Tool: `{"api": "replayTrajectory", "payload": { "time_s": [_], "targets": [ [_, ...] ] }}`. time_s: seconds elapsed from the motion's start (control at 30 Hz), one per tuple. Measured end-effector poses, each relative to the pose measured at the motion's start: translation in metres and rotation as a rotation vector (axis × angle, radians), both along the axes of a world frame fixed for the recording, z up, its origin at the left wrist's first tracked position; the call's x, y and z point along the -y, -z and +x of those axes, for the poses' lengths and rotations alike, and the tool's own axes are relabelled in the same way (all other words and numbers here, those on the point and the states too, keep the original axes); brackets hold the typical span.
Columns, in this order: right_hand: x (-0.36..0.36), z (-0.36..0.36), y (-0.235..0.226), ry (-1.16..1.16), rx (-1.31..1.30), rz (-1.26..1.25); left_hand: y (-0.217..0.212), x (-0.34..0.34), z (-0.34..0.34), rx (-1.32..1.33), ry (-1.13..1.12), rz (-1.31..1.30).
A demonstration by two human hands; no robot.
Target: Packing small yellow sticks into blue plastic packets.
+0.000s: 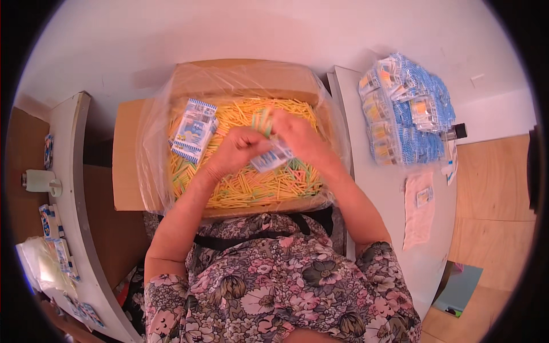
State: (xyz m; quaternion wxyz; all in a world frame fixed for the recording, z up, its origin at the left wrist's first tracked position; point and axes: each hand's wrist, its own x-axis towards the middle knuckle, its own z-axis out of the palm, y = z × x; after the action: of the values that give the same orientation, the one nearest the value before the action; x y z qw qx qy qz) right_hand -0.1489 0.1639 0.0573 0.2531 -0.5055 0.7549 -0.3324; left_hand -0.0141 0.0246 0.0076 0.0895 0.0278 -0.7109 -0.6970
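Note:
My left hand (240, 150) is closed, its fingertips pinching a small clear-and-blue plastic packet (269, 161) above an open box. Close beside it, my right hand (300, 137) closes on a small bunch of thin yellow, green and orange sticks (262, 122), slightly blurred. The packet hangs partly beneath both hands, so its opening is hidden. Below lie a great many loose thin sticks (246, 194), mostly yellow, filling the cardboard box (128, 154). A stack of flat blue-and-white packets (194, 130) rests on the sticks, left of my hands.
Clear plastic lining (150, 171) drapes over the box's sides. On the right table (383, 228) stands a large pile of filled packets (406, 114), with a pink cloth (419, 211) nearer me. A pale green bottle (39, 180) and several packets lie at the far left.

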Motion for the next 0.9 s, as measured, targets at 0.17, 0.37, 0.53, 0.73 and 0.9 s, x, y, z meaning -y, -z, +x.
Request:
{"api": "replayTrajectory", "payload": {
  "time_s": [0.17,0.37,0.53,0.73,0.9],
  "targets": [
    [-0.039,-0.008,0.004,0.029,-0.442,0.308,-0.004,0.015,-0.001,0.005,-0.15,0.083],
    [-0.056,0.009,0.022,0.145,-0.592,0.36,0.0,0.015,0.0,0.021,-0.102,0.05],
    [-0.06,0.0,0.018,0.154,-0.263,0.305,-0.007,0.009,0.001,0.064,-0.033,0.109],
    [-0.058,-0.017,-0.002,0.338,0.304,0.094,0.004,-0.003,-0.003,0.065,0.058,0.09],
    [-0.033,0.004,-0.005,0.371,0.609,-0.012,0.005,-0.012,-0.007,0.018,0.101,-0.016]
  ]
}}
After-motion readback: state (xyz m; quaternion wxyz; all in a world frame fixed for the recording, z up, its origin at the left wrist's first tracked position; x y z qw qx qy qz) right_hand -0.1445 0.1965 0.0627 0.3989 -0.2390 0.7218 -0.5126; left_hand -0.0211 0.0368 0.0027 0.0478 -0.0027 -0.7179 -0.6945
